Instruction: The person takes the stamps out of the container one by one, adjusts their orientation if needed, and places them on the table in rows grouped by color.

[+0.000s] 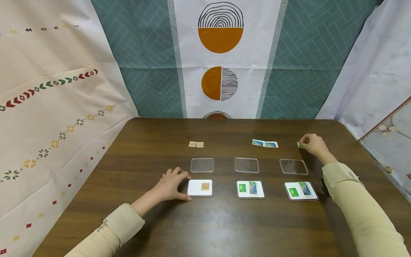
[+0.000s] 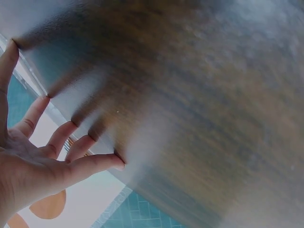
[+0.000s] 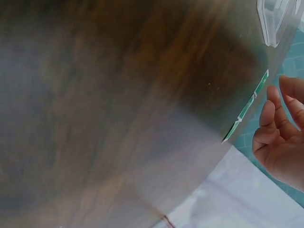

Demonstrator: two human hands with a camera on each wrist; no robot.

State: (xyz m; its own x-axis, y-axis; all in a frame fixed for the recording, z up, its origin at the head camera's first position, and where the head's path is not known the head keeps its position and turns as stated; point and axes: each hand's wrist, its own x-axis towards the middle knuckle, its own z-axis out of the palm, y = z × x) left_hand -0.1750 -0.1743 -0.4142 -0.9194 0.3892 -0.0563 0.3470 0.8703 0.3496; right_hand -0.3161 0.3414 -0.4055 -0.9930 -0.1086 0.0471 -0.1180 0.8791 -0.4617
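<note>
My left hand [image 1: 173, 185] rests on the table with fingers spread, thumb and index fingertips at the left edge of a small clear case with a white insert [image 1: 194, 188]. A brown stamp [image 1: 205, 186] lies on the right half of that insert. In the left wrist view the fingertips [image 2: 118, 163] touch the tabletop. Far right, my right hand [image 1: 313, 144] hovers by a green stamp [image 1: 299, 145], partly covered by the fingertips. The right wrist view has several green stamps [image 3: 246, 107] in a row on the wood, thumb and fingers bent beside them with nothing visible between.
Two more white-insert cases, the middle one [image 1: 245, 192] and right one [image 1: 298, 195], each hold a green and a blue stamp. Three clear lids [image 1: 202, 165] stand in a row behind. Farther back lie brown stamps [image 1: 196, 144] and blue landscape stamps [image 1: 265, 143].
</note>
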